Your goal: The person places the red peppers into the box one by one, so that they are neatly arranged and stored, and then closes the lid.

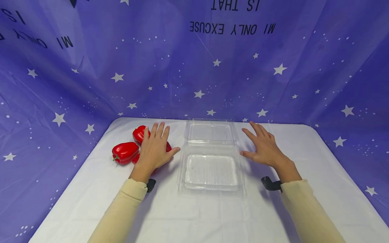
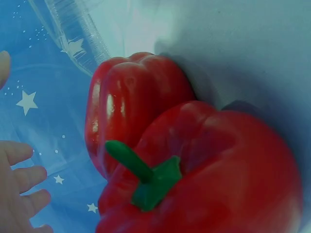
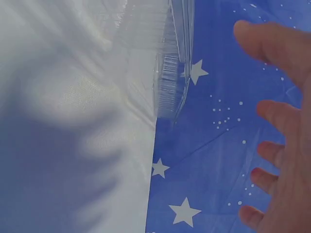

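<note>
Several red bell peppers (image 1: 125, 153) lie grouped on the left of the table, partly hidden by my left hand (image 1: 155, 148). That hand hovers over them with its fingers spread, holding nothing. Up close in the left wrist view, one red bell pepper (image 2: 218, 174) with a green stem lies in front of another bell pepper (image 2: 138, 92). A clear plastic clamshell box (image 1: 211, 170) sits at the table's middle with its lid (image 1: 210, 131) folded back. My right hand (image 1: 265, 146) is held to the right of the box, fingers apart, touching nothing.
A white cloth (image 1: 212, 216) covers the table. Behind and at the sides hangs a purple-blue curtain (image 1: 182, 67) with white stars and printed words. A dark wrist device (image 1: 270, 184) shows at the right sleeve, and another dark device (image 1: 151, 185) at the left.
</note>
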Available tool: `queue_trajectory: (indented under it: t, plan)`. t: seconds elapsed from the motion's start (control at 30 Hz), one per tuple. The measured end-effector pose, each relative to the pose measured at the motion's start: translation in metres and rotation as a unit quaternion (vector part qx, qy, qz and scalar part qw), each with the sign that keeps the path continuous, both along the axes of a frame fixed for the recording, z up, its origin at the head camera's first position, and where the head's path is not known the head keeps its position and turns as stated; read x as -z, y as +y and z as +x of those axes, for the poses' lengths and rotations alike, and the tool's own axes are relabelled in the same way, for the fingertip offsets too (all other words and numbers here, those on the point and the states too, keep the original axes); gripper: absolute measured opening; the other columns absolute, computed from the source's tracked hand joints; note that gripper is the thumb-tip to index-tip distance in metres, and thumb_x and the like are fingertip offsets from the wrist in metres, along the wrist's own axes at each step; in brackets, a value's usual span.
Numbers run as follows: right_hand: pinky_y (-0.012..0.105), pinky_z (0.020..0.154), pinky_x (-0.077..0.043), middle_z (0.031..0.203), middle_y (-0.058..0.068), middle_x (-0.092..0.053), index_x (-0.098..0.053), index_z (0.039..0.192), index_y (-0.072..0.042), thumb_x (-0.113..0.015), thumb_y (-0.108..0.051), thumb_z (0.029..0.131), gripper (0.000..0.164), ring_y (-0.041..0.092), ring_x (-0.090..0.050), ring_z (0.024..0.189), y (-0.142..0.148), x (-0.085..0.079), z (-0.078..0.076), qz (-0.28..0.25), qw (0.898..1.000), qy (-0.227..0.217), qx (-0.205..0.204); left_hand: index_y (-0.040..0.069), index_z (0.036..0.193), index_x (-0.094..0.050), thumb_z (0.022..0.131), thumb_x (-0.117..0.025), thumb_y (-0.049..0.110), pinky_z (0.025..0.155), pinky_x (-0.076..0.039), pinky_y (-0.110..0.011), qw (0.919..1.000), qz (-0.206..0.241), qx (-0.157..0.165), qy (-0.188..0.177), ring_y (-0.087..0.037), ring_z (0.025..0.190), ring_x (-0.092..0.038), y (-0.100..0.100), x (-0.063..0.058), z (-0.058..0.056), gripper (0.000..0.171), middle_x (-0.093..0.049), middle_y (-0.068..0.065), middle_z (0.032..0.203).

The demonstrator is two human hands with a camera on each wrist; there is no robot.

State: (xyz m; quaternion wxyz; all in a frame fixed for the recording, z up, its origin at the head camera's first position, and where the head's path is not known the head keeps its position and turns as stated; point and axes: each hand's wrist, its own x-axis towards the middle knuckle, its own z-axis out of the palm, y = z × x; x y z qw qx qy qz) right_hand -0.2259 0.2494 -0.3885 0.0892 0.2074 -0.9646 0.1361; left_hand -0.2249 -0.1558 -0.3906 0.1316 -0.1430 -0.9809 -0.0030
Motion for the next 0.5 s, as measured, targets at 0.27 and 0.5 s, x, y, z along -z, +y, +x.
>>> queue_trajectory:
  t: [0.27, 0.5]
  plan:
    - [0.072, 0.104, -0.034, 0.157, 0.022, -0.034, -0.046, 0.146, -0.008, -0.068, -0.025, 0.089, 0.063, 0.047, -0.032, 0.142, 0.005, 0.004, 0.008, -0.034, 0.999, -0.012, -0.02, 0.006, 0.151, -0.038, 0.086, -0.062, 0.057, 0.122, -0.018, -0.066, 0.9996, -0.004, 0.018, 0.022, -0.04, 0.15, -0.027, -0.003, -0.001, 0.005, 0.086, -0.032, -0.019, 0.16]
    - [0.06, 0.102, -0.043, 0.133, 0.015, -0.058, -0.059, 0.132, -0.007, -0.07, -0.014, 0.087, 0.047, 0.039, -0.053, 0.126, 0.019, 0.002, 0.023, -0.097, 0.994, 0.006, -0.042, 0.006, 0.146, -0.047, 0.085, -0.071, 0.039, 0.122, -0.02, -0.063, 0.9968, 0.026, 0.067, 0.035, -0.04, 0.148, -0.031, -0.021, -0.016, 0.031, 0.074, -0.038, -0.018, 0.158]
